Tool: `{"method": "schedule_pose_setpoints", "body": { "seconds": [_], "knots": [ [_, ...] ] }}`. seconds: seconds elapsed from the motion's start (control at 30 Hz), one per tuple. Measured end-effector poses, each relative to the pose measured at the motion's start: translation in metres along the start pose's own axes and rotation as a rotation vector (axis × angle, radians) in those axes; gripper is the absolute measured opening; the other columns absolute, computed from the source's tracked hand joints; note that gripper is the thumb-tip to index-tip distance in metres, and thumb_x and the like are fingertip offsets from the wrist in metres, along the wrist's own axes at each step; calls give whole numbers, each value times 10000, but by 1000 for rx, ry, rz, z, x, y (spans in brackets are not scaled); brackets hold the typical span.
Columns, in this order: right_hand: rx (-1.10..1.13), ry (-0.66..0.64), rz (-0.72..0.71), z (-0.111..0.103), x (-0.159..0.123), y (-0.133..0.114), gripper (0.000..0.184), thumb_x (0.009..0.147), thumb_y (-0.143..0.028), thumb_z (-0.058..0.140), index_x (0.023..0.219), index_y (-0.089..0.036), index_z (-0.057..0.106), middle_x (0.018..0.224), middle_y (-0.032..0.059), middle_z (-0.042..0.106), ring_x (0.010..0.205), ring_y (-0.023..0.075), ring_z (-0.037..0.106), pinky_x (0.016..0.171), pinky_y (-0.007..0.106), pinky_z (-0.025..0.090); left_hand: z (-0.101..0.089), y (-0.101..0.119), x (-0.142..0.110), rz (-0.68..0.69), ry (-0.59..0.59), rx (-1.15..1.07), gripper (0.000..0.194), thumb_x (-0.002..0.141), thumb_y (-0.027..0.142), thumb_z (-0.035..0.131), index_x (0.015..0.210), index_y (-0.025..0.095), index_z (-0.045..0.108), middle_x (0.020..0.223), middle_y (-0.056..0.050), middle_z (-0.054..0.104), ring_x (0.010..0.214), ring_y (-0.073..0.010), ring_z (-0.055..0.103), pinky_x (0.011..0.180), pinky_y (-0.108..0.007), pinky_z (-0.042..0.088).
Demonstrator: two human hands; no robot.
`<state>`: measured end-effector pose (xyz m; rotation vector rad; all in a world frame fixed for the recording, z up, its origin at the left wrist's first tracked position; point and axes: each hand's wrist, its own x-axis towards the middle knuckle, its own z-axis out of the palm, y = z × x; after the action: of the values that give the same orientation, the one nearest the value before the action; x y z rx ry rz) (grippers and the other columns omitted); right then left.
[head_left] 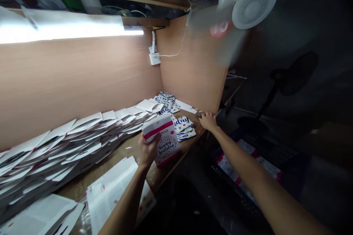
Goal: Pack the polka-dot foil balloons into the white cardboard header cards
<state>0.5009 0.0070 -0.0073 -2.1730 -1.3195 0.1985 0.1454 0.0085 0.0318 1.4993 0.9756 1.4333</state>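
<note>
The left hand (pixel 148 150) holds a white carton (pixel 167 143) upright above the table (pixel 162 176), its fingers closed in a narrow grip around the carton's lower edge. The carton has a pink band, partly legible lettering ending in "ma", and "happy birthday" printed among colored dots. The right hand (pixel 208 121) sits at the table's far edge, beside a small metallic bit (pixel 199 115); I cannot tell whether its fingers grip anything. Just beyond the carton lie 2 piles of printed sheets (pixel 183 128), the nearer showing "day" in blue. A long stack of white flat cartons (pixel 68 147) runs along the wall, with loose sheets (pixel 110 191) in front. Below the table on the right, a black plastic crate (pixel 217 170) holds white-and-pink printed cartons (pixel 248 165). A fan (pixel 253 3) hangs overhead, its red label blurred.
</note>
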Motion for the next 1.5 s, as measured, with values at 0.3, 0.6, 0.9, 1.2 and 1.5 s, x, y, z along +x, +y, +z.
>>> {"method": "schedule_pose_setpoints", "body": {
  "seconds": [0.3, 0.6, 0.9, 1.2, 1.5],
  "knots": [
    [66, -24, -80, -7, -88, -1, 527, 1123, -334, 256, 1363, -58, 635, 1161, 203, 746, 953, 252, 702, 891, 346, 528, 9, 18, -39, -381, -66, -295, 607, 677, 438, 957, 1133, 121, 714, 1029, -148, 808, 851, -284, 778, 823, -442, 636],
    [183, -155, -584, -49, -228, -79, 431, 1091, -264, 426, 1457, -231, 650, 1137, 96, 718, 1054, 237, 681, 976, 379, 554, 24, 20, -93, -402, -220, -173, 515, 756, 433, 910, 1133, 142, 715, 1031, -128, 812, 870, -270, 767, 829, -400, 624],
    [54, -197, -517, -60, -263, -58, 480, 1054, -194, 452, 1502, -243, 615, 1155, 101, 727, 1017, 231, 703, 895, 353, 588, 32, 36, -134, -443, -291, -216, 443, 786, 372, 882, 1131, 165, 696, 980, -82, 801, 843, -242, 745, 813, -356, 600],
    [-268, -357, -468, -62, -279, -62, 533, 1039, -200, 484, 1569, -213, 536, 1173, 147, 746, 970, 253, 730, 800, 313, 556, 38, 34, -161, -432, -370, -143, 320, 848, 317, 804, 1124, 182, 716, 1030, -65, 788, 874, -227, 723, 829, -331, 584],
    [12, -464, -437, -91, -249, -43, 362, 1079, -296, 478, 1319, -306, 750, 1145, 51, 803, 1006, 220, 749, 867, 301, 526, 40, 24, -163, -661, -322, -268, 465, 763, 376, 884, 1132, 173, 686, 960, -85, 797, 838, -267, 759, 796, -402, 625]
  ]
}}
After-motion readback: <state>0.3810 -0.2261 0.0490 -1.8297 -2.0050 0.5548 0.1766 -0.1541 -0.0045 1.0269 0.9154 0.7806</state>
